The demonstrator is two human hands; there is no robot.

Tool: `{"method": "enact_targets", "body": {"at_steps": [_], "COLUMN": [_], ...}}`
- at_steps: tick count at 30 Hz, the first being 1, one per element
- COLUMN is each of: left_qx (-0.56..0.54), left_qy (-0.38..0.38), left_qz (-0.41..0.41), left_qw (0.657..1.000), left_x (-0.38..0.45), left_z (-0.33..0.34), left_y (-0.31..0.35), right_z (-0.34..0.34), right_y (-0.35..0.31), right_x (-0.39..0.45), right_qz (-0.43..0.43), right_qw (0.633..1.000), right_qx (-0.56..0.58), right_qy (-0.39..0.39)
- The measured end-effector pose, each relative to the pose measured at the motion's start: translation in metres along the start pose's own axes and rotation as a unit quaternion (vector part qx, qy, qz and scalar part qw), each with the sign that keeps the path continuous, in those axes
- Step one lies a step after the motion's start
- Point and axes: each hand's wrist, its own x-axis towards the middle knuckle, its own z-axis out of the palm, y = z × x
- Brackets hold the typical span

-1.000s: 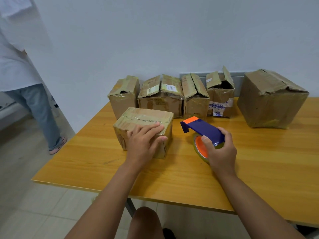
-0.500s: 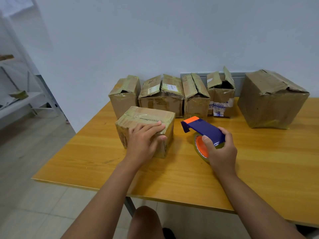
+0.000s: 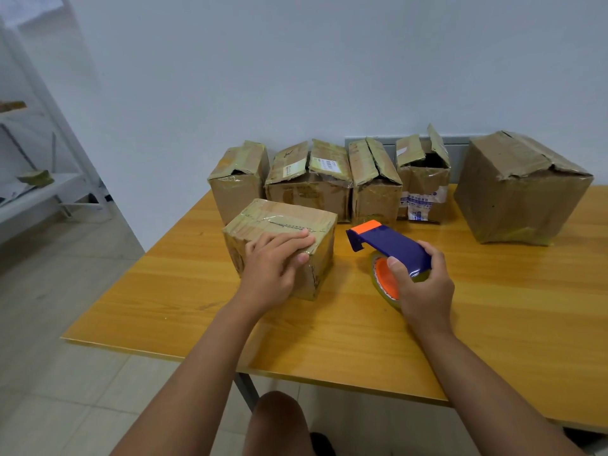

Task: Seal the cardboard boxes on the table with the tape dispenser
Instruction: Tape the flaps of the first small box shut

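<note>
A small taped cardboard box [image 3: 286, 222] stands near the front left of the wooden table [image 3: 493, 307]. My left hand [image 3: 274, 266] lies on its near top edge, fingers fairly straight across the tape and thumb down the front face. My right hand [image 3: 421, 287] grips a blue and orange tape dispenser [image 3: 390, 246] holding a roll of clear tape, just right of that box, nose pointing left. Behind stand several boxes with loose flaps: one at the left [image 3: 238, 179], a wide one [image 3: 309, 182], a narrow one [image 3: 375, 185], an open one [image 3: 422, 182].
A large crumpled box [image 3: 519, 189] sits at the back right of the table. A white wall runs behind the row. A white metal shelf [image 3: 36, 192] stands on the tiled floor to the left. My knee shows below the table's front edge.
The person in the white shirt at the far left has left the view, uncovering the shelf. My hands, the box and the dispenser have barely moved.
</note>
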Motion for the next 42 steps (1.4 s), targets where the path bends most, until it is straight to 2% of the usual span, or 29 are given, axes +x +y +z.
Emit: {"method": "enact_targets", "body": {"at_steps": [8, 11, 25, 28, 31, 34, 39, 42], "left_qx": [-0.047, -0.059, -0.083, -0.087, -0.058, -0.041, -0.047, -0.06], "left_qy": [-0.039, -0.029, -0.066, -0.045, 0.014, 0.048, 0.032, -0.008], "left_qz": [-0.021, -0.035, -0.028, -0.043, -0.072, -0.067, -0.038, -0.04], "left_qw": [0.998, 0.997, 0.994, 0.994, 0.996, 0.996, 0.998, 0.997], "left_x": [-0.002, -0.001, -0.002, -0.003, -0.004, -0.004, -0.006, -0.003], "left_z": [-0.004, -0.002, -0.005, -0.002, 0.008, 0.014, 0.004, -0.008], "left_y": [-0.002, -0.002, -0.006, -0.002, 0.009, 0.014, 0.008, 0.012], "right_z": [0.001, 0.001, 0.002, 0.001, 0.002, 0.002, 0.002, -0.002], "right_y": [0.002, 0.003, 0.0, 0.001, 0.0, -0.002, -0.003, -0.008], "right_x": [0.001, 0.001, -0.001, -0.001, -0.001, -0.001, 0.0, 0.003], "right_qz": [-0.006, -0.007, -0.012, -0.013, -0.009, -0.01, 0.002, 0.023], "right_qw": [1.0, 1.0, 1.0, 1.0, 1.0, 1.0, 1.0, 0.999], "right_qx": [-0.003, -0.003, -0.003, -0.006, -0.008, -0.01, -0.011, -0.015], "right_qy": [0.002, 0.002, 0.002, 0.003, 0.002, 0.0, 0.002, 0.026]}}
